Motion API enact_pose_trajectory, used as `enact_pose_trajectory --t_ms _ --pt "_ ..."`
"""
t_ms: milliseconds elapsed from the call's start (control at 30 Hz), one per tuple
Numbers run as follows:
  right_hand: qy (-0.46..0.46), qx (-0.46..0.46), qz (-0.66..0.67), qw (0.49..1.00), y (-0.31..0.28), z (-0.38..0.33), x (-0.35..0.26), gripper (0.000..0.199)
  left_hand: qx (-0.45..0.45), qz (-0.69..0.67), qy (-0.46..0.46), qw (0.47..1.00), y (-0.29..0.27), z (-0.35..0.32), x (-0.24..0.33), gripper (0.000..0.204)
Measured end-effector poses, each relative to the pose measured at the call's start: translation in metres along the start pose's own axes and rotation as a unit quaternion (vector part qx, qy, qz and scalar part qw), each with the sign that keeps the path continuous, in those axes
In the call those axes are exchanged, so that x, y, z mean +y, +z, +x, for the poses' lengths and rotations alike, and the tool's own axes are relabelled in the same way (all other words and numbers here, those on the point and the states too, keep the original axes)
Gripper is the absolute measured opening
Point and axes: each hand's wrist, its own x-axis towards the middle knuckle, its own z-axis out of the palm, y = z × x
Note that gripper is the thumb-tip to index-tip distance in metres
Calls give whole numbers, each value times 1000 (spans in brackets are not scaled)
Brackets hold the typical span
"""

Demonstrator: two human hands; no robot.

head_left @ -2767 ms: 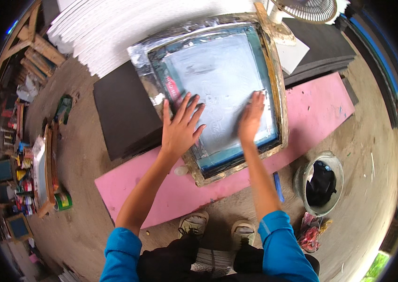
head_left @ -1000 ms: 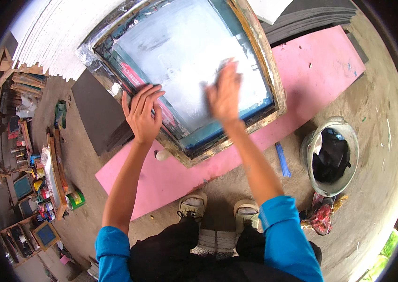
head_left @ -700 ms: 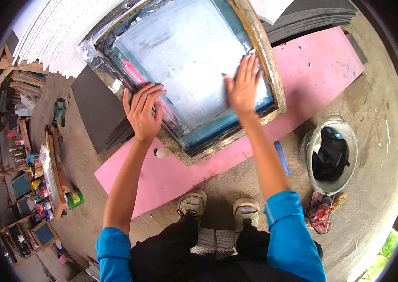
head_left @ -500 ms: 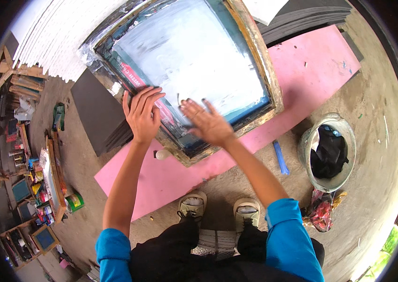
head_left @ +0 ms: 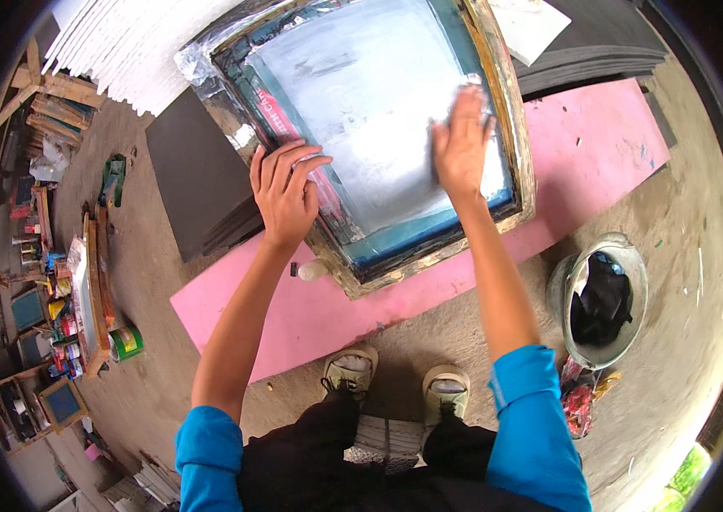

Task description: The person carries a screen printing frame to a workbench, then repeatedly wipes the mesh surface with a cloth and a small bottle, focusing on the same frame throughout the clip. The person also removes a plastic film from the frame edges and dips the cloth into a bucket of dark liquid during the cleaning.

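A wooden-framed printing screen lies tilted across a pink board. White, wet-looking smears cover much of its mesh, which has blue-green margins and a red printed strip along the left. My left hand rests on the frame's left side, fingers spread over its inner edge and the red strip. On the right part of the mesh my right hand lies flat, somewhat blurred, with whitish matter at its fingertips. Below my left wrist, a small pale, rounded thing with a dark end sits by the frame's corner.
White sheets are stacked at the far left, dark sheets below them. More dark sheets lie at the far right. A bucket holding black cloth stands on the floor at right. Cans and frames crowd the left side, including a green can.
My right hand has swept from the mesh's near left part up and to the right. My left hand stays on the frame's left side. The view has shifted slightly.
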Motion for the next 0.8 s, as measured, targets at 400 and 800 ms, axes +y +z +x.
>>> enact_pose_trajectory --t_ms 400,800 --pt "-65 -150 -1 987 -7 -18 23 69 1 -12 9 1000 -1 1 1 27" --pt "-69 -87 54 992 9 -84 0 60 86 40 -79 992 2 -9 2 50"
